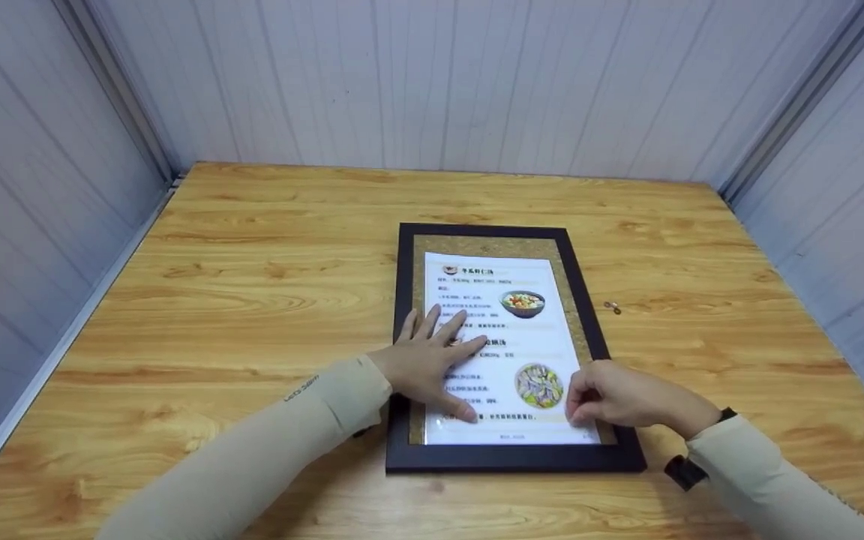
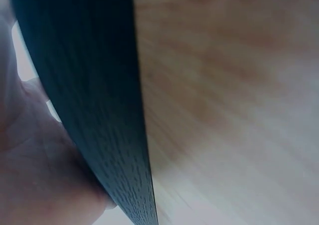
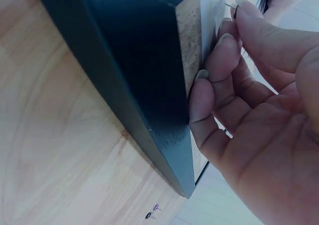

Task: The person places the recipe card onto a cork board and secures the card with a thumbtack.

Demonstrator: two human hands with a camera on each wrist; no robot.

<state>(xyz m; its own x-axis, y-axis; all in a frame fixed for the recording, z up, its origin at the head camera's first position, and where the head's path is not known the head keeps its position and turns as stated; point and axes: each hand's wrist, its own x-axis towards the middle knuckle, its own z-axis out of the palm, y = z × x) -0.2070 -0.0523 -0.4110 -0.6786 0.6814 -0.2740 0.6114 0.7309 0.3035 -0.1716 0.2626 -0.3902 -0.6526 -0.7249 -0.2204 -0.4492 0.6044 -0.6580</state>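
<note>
A black-framed cork board (image 1: 492, 246) lies flat on the table, and a printed recipe sheet (image 1: 507, 364) with two food pictures covers most of its cork. My left hand (image 1: 428, 367) rests on the left side of the sheet with fingers spread, its heel over the frame's left bar. Near the sheet's lower right edge, my right hand (image 1: 616, 394) pinches a thumbtack (image 3: 236, 10) between thumb and fingertips. In the right wrist view its thin point shows beyond the thumb, while its other fingertips touch the board near the frame's inner edge.
Loose thumbtacks (image 1: 612, 307) lie on the wooden table (image 1: 267, 285) to the right of the frame. White panelled walls (image 1: 439, 82) close off the back and both sides of the table.
</note>
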